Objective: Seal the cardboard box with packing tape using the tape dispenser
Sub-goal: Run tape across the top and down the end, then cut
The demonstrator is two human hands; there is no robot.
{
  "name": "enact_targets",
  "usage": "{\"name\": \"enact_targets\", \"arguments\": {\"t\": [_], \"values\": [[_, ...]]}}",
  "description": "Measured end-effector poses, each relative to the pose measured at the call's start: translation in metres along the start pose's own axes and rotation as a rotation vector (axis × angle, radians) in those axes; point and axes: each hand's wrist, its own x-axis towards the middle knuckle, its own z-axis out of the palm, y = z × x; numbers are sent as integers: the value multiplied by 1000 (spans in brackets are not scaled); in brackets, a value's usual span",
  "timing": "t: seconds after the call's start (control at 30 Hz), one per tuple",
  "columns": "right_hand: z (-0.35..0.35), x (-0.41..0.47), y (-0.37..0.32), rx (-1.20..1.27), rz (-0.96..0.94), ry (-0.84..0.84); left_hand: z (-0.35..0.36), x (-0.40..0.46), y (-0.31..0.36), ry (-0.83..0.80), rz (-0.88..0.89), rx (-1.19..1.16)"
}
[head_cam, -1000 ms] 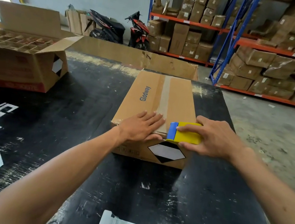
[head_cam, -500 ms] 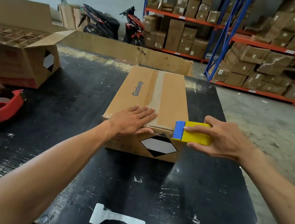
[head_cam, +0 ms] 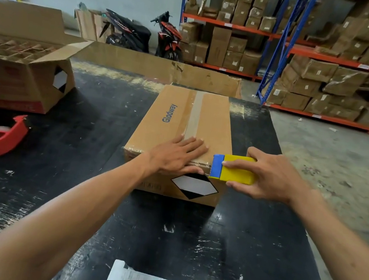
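Your right hand (head_cam: 270,178) has a closed grip on the yellow block-shaped tool with a blue end (head_cam: 234,169), thumb on the near side and fingers over the top. Its blue end touches the near top edge of the closed brown cardboard box printed "Glodway" (head_cam: 180,125), at that edge's 3 o'clock end. Your left hand (head_cam: 174,157) lies flat and open on the box's near top, fingers straight and pointing to about 1 o'clock, thumb hooked over the near edge; the box sits directly under it and at 9 o'clock of the right-hand grip.

Against half a second ago, the yellow tool sits a little further toward 3 o'clock along the near edge, and the left hand remains pressed in the same spot. The other person's hand that reached the red tape dispenser with a clear tape roll (head_cam: 1,137) has gone; the dispenser lies alone on the black scuffed bench (head_cam: 222,252), well apart at 9 o'clock of the box.

The box's long axis runs from 6 to 12 o'clock, with a strip of clear tape (head_cam: 195,113) along the centre seam. The yellow tool's long axis runs 9 to 3 o'clock, blue end toward 9. An open cardboard box with dividers (head_cam: 19,76) stands at 10 o'clock.
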Motion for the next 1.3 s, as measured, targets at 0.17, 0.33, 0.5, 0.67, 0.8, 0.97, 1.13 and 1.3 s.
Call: {"name": "enact_targets", "arguments": {"t": [0.17,0.33,0.5,0.67,0.8,0.97,1.13,1.3], "values": [[5,-7,11,42,-8,-3,1,1,-5,-5,10,6],[-4,-19,30,10,-48,45,1,0,-7,6,13,-25],[-2,-32,38,27,-69,66,-1,-1,-5,-6,13,-37],[4,-45,50,9,-57,74,-3,-1,-6,-3,25,-30],[16,-44,58,-90,-123,62,-7,-2,-4,-40,26,-26],[23,-44,65,-54,-149,37,-21,7,18,84,43,65],[30,-44,68,-56,-171,75,-7,36,46,142,135,98],[30,-49,68,-76,-157,94,2,37,32,119,183,86]]}}
